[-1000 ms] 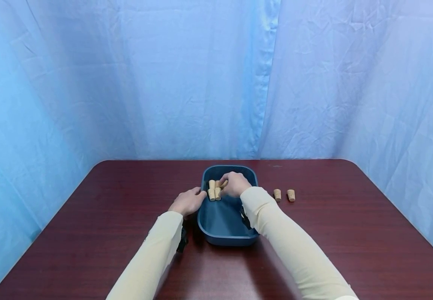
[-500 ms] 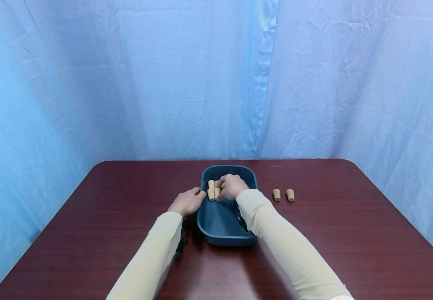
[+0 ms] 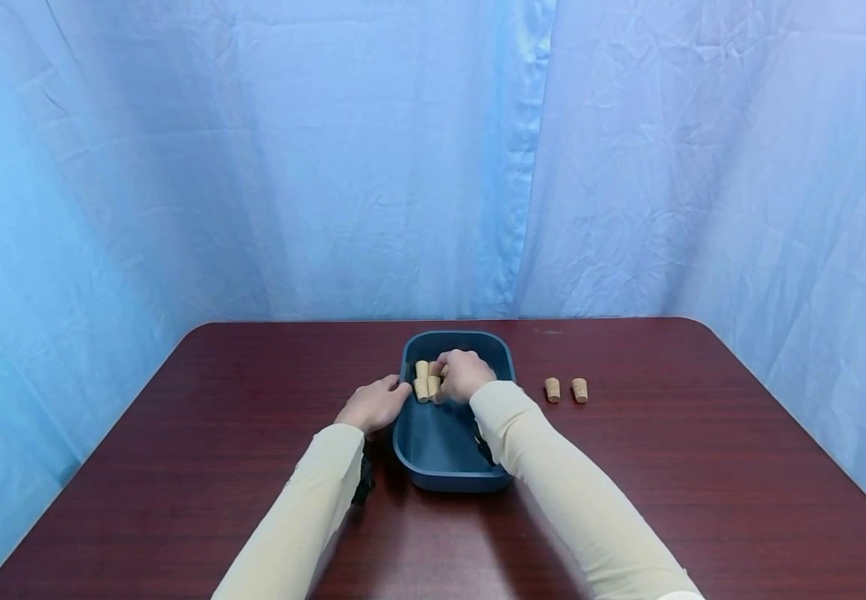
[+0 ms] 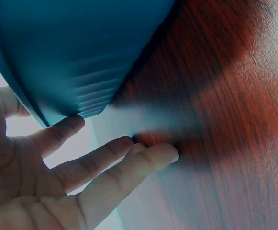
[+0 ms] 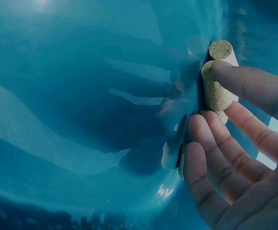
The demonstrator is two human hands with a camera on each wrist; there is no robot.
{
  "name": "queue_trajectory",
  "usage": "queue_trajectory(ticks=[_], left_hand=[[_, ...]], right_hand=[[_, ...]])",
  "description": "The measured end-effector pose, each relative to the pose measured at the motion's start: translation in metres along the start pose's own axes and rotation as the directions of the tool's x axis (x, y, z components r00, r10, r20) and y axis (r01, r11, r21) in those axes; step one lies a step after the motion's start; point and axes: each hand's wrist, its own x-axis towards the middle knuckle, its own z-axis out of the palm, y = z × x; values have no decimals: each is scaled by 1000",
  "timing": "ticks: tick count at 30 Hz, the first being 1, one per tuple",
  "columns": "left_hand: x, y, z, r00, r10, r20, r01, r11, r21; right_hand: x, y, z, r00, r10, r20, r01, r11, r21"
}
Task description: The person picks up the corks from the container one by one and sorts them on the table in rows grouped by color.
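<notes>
Currently, fingers [image 5: 253,129] pinch one cork [image 5: 215,93]; two corks [image 3: 579,390] lie outside one tray [image 3: 440,450].

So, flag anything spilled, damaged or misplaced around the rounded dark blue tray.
No spill or damage shows. Only two tan, tapered corks look stray, on the dark red wood-grain table right of the tray; others are grouped inside.

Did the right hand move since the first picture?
Yes, a little: in the head view, the right hand has shifted back, away from the far edge of the table.
</notes>
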Motion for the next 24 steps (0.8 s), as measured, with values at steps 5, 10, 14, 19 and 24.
queue_trajectory(ticks=[5,10,14,19,24], left_hand=[[0,0,0,1000,3,-2,-3,1000,6],[0,1,0,1000,-2,-2,2,1000,0],[-1,1,-1,1000,-1,-1,1,1000,4],[0,1,0,1000,-3,-1,3,1000,2],[1,1,0,1000,-8,-7,8,1000,-9]], right_hand=[[0,2,0,1000,-7,-3,7,1000,-13],[-1,2,-3,1000,-6,-2,6,1000,-18],[-1,0,-7,1000,-4,-3,4,1000,-18],[-4,-2,-13,1000,-22,-3,22,1000,-17],[-7,-4,-21,999,-42,8,42,999,2]])
